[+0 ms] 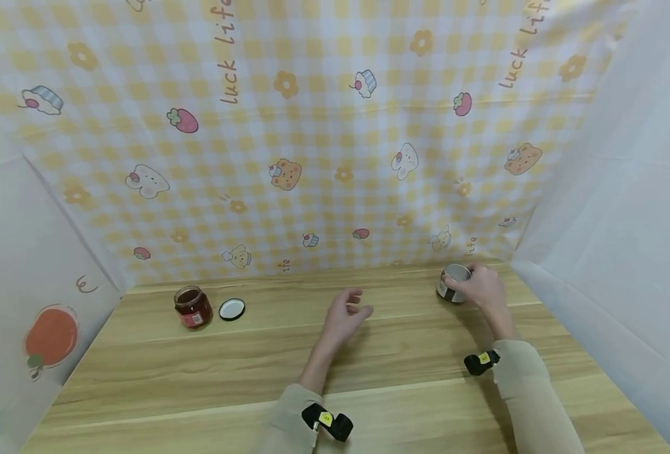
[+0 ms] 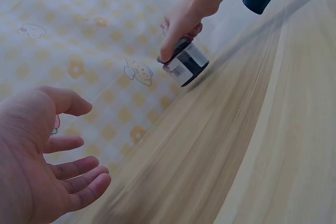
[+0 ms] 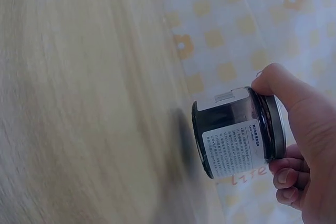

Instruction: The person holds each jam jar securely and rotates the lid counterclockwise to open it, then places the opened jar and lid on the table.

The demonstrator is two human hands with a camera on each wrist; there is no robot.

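Note:
My right hand (image 1: 488, 291) grips a small glass jar (image 1: 449, 294) by its lidded top, at the back right of the table. In the right wrist view the jar (image 3: 231, 116) has dark contents, white printed labels and a lid (image 3: 278, 127), with thumb and fingers on opposite sides of the lid end. Whether its base touches the tabletop, I cannot tell. Nothing is in my left hand (image 1: 345, 316), which hovers over the middle of the table with fingers loosely bent; the left wrist view shows the palm (image 2: 26, 150) and spread fingers.
At the back left stands a lidless jar (image 1: 194, 309) with dark red contents and a red label. Beside it a white round lid (image 1: 232, 309) with a dark rim lies on the wooden table (image 1: 198, 378). A checked cloth (image 1: 323, 208) hangs behind, with white sheets at both sides.

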